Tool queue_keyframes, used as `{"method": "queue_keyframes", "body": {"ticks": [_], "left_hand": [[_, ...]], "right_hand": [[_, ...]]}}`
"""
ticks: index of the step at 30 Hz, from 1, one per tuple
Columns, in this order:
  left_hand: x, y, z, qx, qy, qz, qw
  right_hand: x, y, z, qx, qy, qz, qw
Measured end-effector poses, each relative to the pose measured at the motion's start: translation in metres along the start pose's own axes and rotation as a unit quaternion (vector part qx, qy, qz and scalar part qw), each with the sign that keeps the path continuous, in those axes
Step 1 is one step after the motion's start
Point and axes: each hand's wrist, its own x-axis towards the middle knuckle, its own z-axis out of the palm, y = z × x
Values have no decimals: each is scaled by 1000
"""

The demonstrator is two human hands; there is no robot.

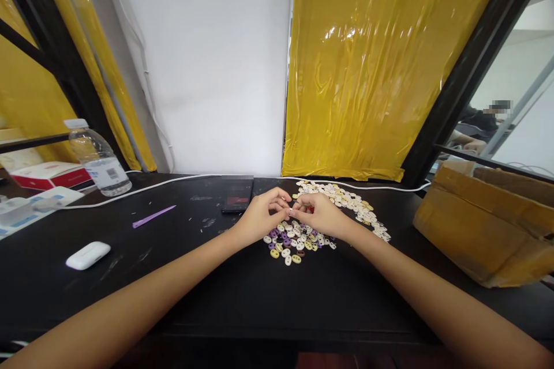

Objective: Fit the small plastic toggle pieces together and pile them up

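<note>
My left hand (264, 211) and my right hand (320, 214) meet fingertip to fingertip above a heap of small oval pieces with two holes each (294, 242). Both hands are closed in a pinch, thumbs against forefingers. Whatever lies between the fingertips is too small and hidden to name; a pale spot shows there. A bit of red shows by the curled fingers of my right hand. The heap mixes white, yellow, purple and brown pieces. Behind my right hand, a band of mostly white and cream pieces (346, 196) curves along the table.
A phone (237, 199) lies behind my left hand. Further left are a purple strip (153, 217), a white earbud case (88, 255), a water bottle (101, 161) and a red-and-white box (52, 175). A cardboard box (480, 230) stands right. A white cable (173, 183) crosses the back.
</note>
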Motion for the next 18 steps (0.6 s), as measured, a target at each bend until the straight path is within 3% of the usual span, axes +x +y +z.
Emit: {"method": "queue_keyframes", "body": {"ticks": [9,11,15,18], "left_hand": [[-1,8,-6,105,0,48,993],[-1,10,-12,110,-26,33,993],[-2,9,-22,153,-78,40,984],[-1,2,-26,249,-45,74,965]], "right_hand": [[-4,0,-12,-17,-3,2,1000],[-5,3,-22,-8,-31,5,999],[-8,12,-42,27,-158,53,986],[-7,21,-45,24,-135,58,989]]}}
